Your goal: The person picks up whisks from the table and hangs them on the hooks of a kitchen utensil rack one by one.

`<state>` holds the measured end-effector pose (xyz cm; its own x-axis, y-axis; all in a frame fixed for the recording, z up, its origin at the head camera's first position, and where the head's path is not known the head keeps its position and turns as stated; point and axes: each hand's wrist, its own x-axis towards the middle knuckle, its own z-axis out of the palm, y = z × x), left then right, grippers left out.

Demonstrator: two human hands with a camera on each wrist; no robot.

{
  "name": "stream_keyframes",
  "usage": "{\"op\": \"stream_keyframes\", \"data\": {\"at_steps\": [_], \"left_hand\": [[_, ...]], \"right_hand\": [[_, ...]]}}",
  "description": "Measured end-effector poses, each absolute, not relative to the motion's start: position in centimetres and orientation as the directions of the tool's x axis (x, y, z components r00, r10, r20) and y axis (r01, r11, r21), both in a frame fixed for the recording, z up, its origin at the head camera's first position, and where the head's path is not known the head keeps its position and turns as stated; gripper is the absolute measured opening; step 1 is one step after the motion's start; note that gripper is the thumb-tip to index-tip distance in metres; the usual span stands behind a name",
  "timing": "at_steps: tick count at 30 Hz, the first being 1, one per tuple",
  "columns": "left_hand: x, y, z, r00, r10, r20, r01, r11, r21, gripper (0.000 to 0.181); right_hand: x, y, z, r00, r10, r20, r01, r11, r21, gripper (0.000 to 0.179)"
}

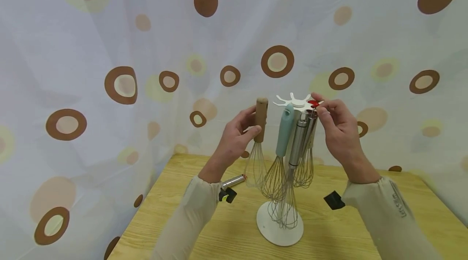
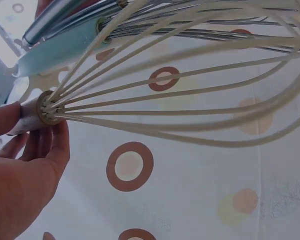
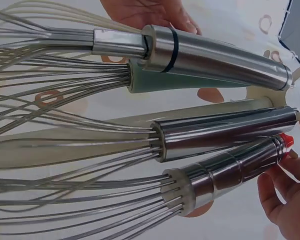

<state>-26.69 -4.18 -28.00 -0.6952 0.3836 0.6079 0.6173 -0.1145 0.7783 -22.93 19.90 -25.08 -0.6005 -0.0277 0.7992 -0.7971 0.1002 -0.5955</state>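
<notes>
My left hand (image 1: 237,132) grips a whisk by its brown handle (image 1: 261,120), held upright left of a white rack (image 1: 270,231) with hooked arms around its top. Its pale wires (image 2: 190,92) fan out in the left wrist view. At the rack's top right, my right hand (image 1: 340,130) pinches the red end (image 3: 287,140) of a steel-handled whisk (image 3: 225,172). Whether its loop sits on a hook cannot be told. A teal-handled whisk (image 1: 285,130) and two other steel-handled whisks, one with a dark band (image 3: 215,57), hang close together between my hands.
A steel handle with a red end (image 1: 233,181) lies on the wooden table (image 1: 157,211), partly hidden by my left sleeve. A dotted curtain (image 1: 204,40) stands close behind and to the left. Black pieces (image 1: 334,200) stick out by both sleeves.
</notes>
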Motion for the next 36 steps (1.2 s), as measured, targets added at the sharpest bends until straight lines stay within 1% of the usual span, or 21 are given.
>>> {"op": "stream_keyframes", "data": {"at_steps": [3,8,10,12,16,19,25,32,36], "left_hand": [[-26.6,-3.7,-27.7,-0.691,0.38,0.615,0.622,-0.122,0.774,0.049],[-26.8,-3.1,-27.6,-0.686,0.369,0.627,0.631,-0.126,0.765,0.049],[-26.8,-3.0,-27.6,-0.688,0.368,0.625,0.628,-0.129,0.768,0.049],[-26.9,-2.8,-27.6,-0.69,0.37,0.622,0.626,-0.126,0.77,0.049],[-26.9,-2.5,-27.6,-0.688,0.379,0.62,0.629,-0.115,0.769,0.05],[-26.9,-2.2,-27.7,-0.68,0.383,0.625,0.637,-0.114,0.763,0.05],[-27.0,-1.6,-27.9,-0.661,0.398,0.636,0.641,-0.141,0.755,0.05],[-26.9,-1.6,-28.1,-0.664,0.42,0.619,0.617,-0.159,0.771,0.052],[-27.0,-1.9,-28.4,-0.661,0.449,0.601,0.602,-0.16,0.782,0.053]], "right_hand": [[-23.0,20.1,-25.2,-0.596,-0.029,0.802,-0.802,0.054,-0.595,0.016],[-22.9,20.2,-25.3,-0.594,-0.03,0.804,-0.804,0.034,-0.593,0.014],[-22.8,20.2,-25.3,-0.595,-0.016,0.804,-0.803,0.06,-0.593,0.014],[-22.7,20.2,-25.4,-0.59,0.004,0.807,-0.802,0.113,-0.587,0.014],[-22.5,20.2,-25.4,-0.568,0.036,0.822,-0.803,0.195,-0.563,0.015],[-22.5,20.3,-25.4,-0.564,0.05,0.825,-0.804,0.198,-0.561,0.014],[-22.1,20.2,-25.4,-0.591,0.08,0.802,-0.771,0.236,-0.592,0.014],[-21.8,20.2,-25.3,-0.607,0.087,0.79,-0.75,0.266,-0.606,0.016],[-21.8,20.1,-25.2,-0.609,0.094,0.787,-0.752,0.246,-0.612,0.016]]}}
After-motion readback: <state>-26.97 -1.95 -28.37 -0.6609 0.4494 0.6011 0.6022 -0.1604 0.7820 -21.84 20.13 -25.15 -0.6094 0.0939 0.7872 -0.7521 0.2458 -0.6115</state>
